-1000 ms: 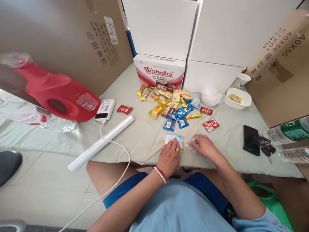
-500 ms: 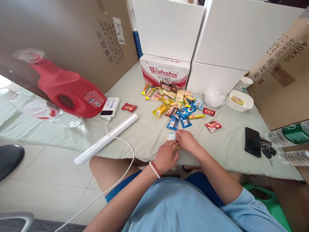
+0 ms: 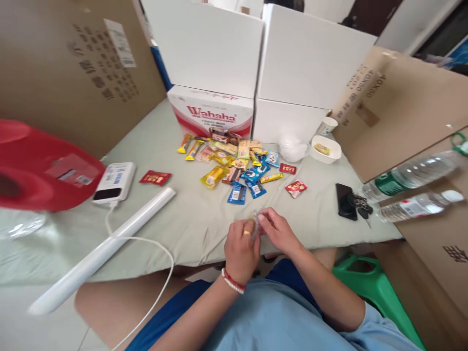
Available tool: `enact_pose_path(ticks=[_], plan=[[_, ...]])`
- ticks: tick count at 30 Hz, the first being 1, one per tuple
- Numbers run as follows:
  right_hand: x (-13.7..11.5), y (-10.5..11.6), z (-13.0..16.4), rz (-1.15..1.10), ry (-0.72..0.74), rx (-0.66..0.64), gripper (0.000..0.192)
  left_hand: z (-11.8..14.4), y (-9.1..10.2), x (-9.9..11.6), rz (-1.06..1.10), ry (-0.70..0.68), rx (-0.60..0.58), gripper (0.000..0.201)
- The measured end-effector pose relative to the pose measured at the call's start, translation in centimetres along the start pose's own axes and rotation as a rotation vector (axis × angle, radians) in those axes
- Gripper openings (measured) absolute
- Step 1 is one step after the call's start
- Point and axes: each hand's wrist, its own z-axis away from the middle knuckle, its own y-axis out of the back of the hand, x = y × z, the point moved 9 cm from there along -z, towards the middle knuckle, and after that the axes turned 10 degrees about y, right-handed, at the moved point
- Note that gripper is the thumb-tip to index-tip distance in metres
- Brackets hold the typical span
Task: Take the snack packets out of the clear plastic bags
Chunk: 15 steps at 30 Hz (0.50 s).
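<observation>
Both hands met just above the bench's (image 3: pixel 190 229) near edge, the left hand (image 3: pixel 241 246) and the right hand (image 3: pixel 280 231) pinching a small clear snack packet (image 3: pixel 254 219) between their fingertips. Just beyond them lay a heap of snack packets (image 3: pixel 237 163). A phone (image 3: pixel 343 200) with keys (image 3: pixel 361 207) lay to the right, and a white tube (image 3: pixel 109 243) and a power bank (image 3: pixel 113 181) to the left.

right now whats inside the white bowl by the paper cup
One yellowish wrapped snack lies in the bowl. The near wall hides part of the bowl's floor, so anything lying low there cannot be seen.
</observation>
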Motion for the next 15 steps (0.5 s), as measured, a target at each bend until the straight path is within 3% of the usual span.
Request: enact_pose_path(ticks=[2, 5, 8, 11, 13, 15], plan=[[1.1, 1.3, 1.8, -0.186, -0.072, 0.055, 0.039, 1.5, -0.7, 3.2, 0.011, -0.222, -0.045, 0.024], [2.8, 3.4, 4.0, -0.219, -0.127, 0.103, 0.037, 3.3, -2.2, 5.8, 0.183, -0.424, -0.261, 0.024], [3.7, 3.5, 5.2, -0.267, -0.115, -0.002, 0.036, 3.4, -3.1, 5.6, 0.375, -0.424, -0.433, 0.041], [4.1, 3.5, 4.9, -0.252, -0.066, -0.072, 0.04, 2.8, -3.5, 5.3, 0.4, -0.44, -0.501, 0.056], [4.6, 5.8, 3.6, -0.167, -0.046, 0.005, 0.033, 2.3, -3.3, 5.0, 0.36, -0.487, -0.507, 0.057], [5.1, 11.3, 1.3, -0.055, -0.017, 0.19, 0.029, 1.2, -2.5, 3.6, 0.288, -0.489, -0.445, 0.051]])
